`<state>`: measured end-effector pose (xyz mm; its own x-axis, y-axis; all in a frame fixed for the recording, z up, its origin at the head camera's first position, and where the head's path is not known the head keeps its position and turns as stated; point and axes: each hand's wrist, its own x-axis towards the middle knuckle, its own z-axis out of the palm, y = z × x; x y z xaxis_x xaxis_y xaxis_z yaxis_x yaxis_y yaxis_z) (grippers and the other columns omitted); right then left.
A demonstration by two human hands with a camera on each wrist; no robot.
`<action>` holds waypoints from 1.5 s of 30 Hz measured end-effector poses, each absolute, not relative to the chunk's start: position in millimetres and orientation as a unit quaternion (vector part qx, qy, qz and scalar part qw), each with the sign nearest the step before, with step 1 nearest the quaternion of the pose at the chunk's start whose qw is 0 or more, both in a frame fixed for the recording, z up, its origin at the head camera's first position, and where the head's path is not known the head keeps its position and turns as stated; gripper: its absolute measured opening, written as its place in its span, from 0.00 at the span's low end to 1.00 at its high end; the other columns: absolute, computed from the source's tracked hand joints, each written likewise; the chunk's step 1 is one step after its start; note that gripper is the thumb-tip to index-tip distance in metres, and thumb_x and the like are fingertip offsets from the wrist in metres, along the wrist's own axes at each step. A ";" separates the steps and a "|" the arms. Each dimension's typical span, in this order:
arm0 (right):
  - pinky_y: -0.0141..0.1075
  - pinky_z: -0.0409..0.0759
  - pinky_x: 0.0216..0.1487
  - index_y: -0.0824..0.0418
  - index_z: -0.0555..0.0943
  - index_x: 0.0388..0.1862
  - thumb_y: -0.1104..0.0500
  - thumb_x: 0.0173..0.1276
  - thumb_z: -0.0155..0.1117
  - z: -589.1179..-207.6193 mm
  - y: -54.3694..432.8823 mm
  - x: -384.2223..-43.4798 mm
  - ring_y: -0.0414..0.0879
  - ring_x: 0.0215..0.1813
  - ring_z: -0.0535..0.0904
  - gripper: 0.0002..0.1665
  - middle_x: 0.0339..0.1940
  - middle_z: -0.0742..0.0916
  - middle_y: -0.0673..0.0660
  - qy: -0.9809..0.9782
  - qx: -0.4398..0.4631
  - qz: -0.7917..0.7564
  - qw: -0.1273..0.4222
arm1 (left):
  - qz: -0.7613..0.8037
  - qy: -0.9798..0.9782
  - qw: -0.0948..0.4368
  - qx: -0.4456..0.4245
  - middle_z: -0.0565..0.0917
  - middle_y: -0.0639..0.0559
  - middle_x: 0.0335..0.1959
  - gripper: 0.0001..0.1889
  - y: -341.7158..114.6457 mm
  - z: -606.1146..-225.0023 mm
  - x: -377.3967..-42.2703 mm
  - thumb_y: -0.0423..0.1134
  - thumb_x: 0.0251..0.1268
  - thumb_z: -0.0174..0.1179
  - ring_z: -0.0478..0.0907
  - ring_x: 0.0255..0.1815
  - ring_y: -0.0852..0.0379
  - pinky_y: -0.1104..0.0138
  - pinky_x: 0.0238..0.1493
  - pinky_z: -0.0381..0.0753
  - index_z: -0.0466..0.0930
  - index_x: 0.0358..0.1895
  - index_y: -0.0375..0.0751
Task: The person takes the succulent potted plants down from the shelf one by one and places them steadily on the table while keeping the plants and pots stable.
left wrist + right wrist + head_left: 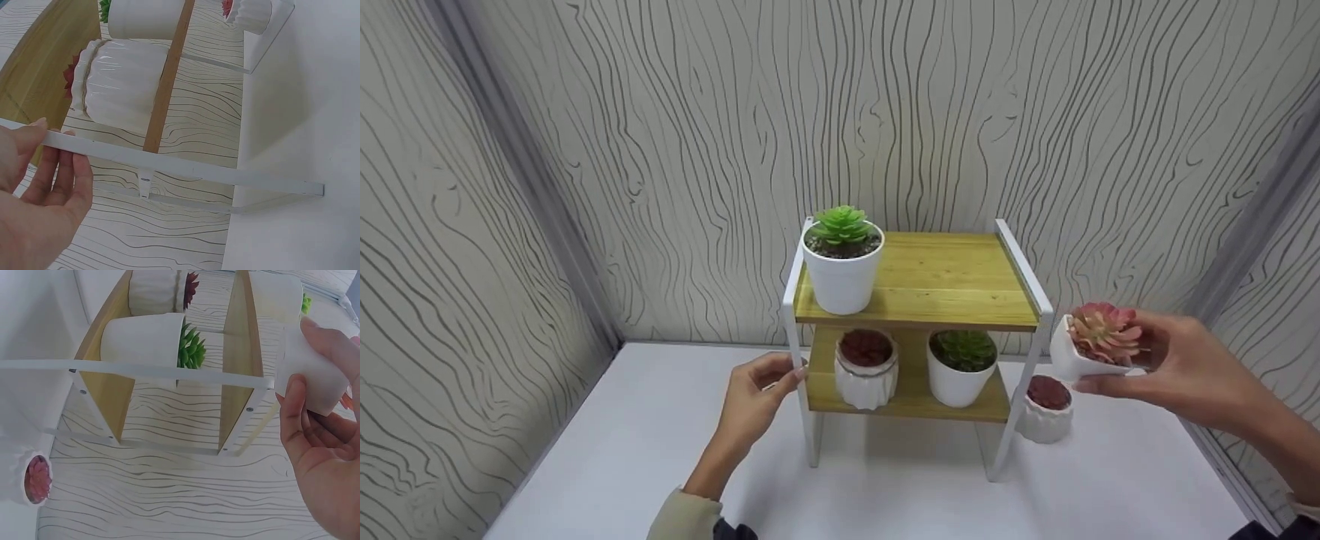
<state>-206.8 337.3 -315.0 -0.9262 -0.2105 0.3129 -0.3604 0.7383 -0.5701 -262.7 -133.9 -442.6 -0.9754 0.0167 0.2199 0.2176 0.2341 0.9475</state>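
A two-tier wooden shelf (952, 281) with a white metal frame stands on the table. My left hand (760, 394) pinches the frame's left front upright (112, 151) between thumb and fingers. At the right side, my right hand (1177, 367) grips a white square pot with a pink succulent (1102, 334), tilted, beside the top tier's right edge. On the top tier, at the left, sits a round white pot with a green succulent (844, 277). The lower tier bears a ribbed white pot with a dark red succulent (867, 379) and a white pot with a green plant (960, 379).
Another ribbed white pot with a red succulent (1046, 420) stands on the white table (637, 450), right of the shelf and below my right hand. Wood-grain patterned panels (697, 150) enclose the table at the back and sides.
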 end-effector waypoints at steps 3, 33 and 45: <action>0.24 0.85 0.37 0.67 0.80 0.62 0.57 0.53 0.88 -321.1 344.4 -205.2 0.30 0.37 0.85 0.40 0.43 0.91 0.49 -0.928 0.141 0.322 0.123 | -0.610 -0.785 0.079 -0.077 0.89 0.48 0.48 0.11 -133.2 -443.8 -264.1 0.40 0.73 0.67 0.86 0.53 0.55 0.64 0.60 0.88 0.88 0.53 0.40; 0.22 0.81 0.35 0.78 0.70 0.70 0.50 0.59 0.84 -379.0 384.6 -213.3 0.32 0.37 0.81 0.51 0.50 0.88 0.70 -0.949 0.025 0.304 0.079 | -0.616 -0.781 0.072 -0.073 0.90 0.49 0.48 0.11 -135.0 -445.5 -266.5 0.40 0.71 0.68 0.86 0.53 0.56 0.68 0.58 0.88 0.89 0.52 0.42; 0.26 0.83 0.35 0.79 0.70 0.69 0.49 0.60 0.83 -407.1 395.8 -221.3 0.34 0.40 0.82 0.51 0.51 0.87 0.70 -0.943 0.004 0.330 0.049 | -0.616 -0.780 0.074 -0.078 0.89 0.49 0.48 0.10 -135.2 -445.0 -265.8 0.40 0.72 0.68 0.86 0.52 0.57 0.67 0.58 0.88 0.89 0.51 0.42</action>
<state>-221.3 395.8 -407.1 -0.9952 0.0239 0.0949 -0.0405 0.7824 -0.6214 -265.8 -135.2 -445.0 -0.9771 0.0303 0.2105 0.2118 0.2286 0.9502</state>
